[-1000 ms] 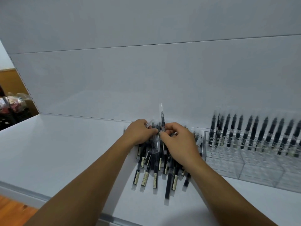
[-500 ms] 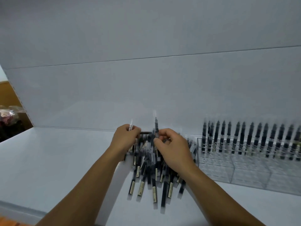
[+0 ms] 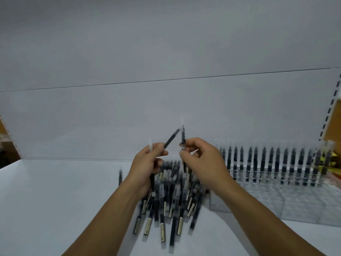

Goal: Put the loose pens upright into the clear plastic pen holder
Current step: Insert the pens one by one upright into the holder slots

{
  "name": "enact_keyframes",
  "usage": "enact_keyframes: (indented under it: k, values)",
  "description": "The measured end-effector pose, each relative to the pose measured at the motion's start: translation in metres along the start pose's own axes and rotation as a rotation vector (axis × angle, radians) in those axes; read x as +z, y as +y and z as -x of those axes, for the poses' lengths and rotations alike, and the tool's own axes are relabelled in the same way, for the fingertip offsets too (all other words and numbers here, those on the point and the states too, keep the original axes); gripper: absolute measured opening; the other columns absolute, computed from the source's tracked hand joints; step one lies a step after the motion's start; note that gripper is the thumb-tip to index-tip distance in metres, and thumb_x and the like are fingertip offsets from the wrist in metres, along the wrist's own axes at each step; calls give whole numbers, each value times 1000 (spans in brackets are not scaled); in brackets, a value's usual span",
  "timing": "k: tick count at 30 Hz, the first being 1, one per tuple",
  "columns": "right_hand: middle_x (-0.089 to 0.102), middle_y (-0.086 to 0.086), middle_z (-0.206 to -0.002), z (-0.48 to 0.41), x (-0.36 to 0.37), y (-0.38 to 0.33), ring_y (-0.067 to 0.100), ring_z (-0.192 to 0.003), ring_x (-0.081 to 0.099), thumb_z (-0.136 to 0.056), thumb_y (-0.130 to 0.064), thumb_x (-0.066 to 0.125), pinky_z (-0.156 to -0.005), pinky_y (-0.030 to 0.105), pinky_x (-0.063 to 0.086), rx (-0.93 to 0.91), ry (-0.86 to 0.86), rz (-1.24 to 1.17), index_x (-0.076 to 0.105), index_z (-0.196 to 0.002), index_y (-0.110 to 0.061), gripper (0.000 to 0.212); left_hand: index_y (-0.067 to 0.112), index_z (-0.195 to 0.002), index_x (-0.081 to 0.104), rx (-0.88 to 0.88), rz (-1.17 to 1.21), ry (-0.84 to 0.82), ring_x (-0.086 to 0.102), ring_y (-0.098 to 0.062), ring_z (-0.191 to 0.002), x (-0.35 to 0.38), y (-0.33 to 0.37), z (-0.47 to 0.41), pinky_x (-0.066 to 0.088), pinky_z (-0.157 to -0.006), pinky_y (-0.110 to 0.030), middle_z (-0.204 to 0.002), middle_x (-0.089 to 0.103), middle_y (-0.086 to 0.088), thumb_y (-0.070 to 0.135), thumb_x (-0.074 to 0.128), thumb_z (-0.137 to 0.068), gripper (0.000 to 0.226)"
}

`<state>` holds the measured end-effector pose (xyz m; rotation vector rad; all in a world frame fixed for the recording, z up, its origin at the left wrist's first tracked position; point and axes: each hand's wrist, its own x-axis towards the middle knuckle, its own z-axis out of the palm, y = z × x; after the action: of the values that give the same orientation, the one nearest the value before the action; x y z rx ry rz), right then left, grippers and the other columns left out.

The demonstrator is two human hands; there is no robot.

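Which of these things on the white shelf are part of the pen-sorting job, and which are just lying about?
In the job:
heap of loose black pens with clear caps
black pens lifted above it
clear plastic pen holder
black pens standing upright in it

Just lying about:
blurred yellow-and-black object at far right
white shelf surface
white back panel

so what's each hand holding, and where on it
The left hand grips two pens: a slanted pen by its lower end, a capped pen below its cap. The right hand pinches an upright pen near its middle.
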<state>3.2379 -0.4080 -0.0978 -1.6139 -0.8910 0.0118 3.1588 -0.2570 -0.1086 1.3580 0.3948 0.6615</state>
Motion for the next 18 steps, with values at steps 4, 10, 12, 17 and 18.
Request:
enact_keyframes:
  k: [4, 10, 12, 17, 18]
  values:
    - [62, -19, -80, 3, -56, 2, 0, -56, 50, -89, -19, 67, -56, 14, 47, -22, 45, 33, 63, -101, -35, 20, 17, -105, 68, 25, 56, -112, 47, -5, -51, 22, -5, 6, 34, -42, -17, -79, 69, 6, 34, 68, -87, 25]
    - [73, 0, -83, -1, -125, 20, 8, -69, 68, -91, -20, 66, -58, 18, 50, 29, 167, 56, 69, -95, -27, 9, 26, -93, 75, 55, 104, -215, 48, -6, -51, 55, -14, 9, 32, -40, -16, -83, 70, 5, 47, 74, -68, 33]
    - [73, -7, -81, -4, -134, 28, 3, -71, 68, -92, -24, 64, -61, 20, 52, 52, 155, 119, 72, -93, -28, 8, 27, -92, 76, 56, 106, -230, 47, -6, -50, 66, -15, 9, 31, -40, -15, -83, 71, 6, 48, 74, -67, 33]
    - [73, -7, -75, -8, -129, 46, 0, -70, 69, -91, -24, 68, -61, 13, 52, 78, 116, 156, 73, -92, -24, 5, 28, -89, 77, 55, 146, -265, 47, -4, -50, 87, -15, 4, 30, -39, -15, -83, 72, 5, 49, 77, -62, 34]
    - [73, -5, -76, -8, -127, 48, 0, -70, 69, -90, -23, 69, -62, 12, 52, 75, 111, 169, 72, -93, -23, 4, 28, -89, 77, 56, 153, -272, 47, -4, -49, 89, -15, 3, 30, -39, -14, -83, 72, 6, 49, 77, -62, 34]
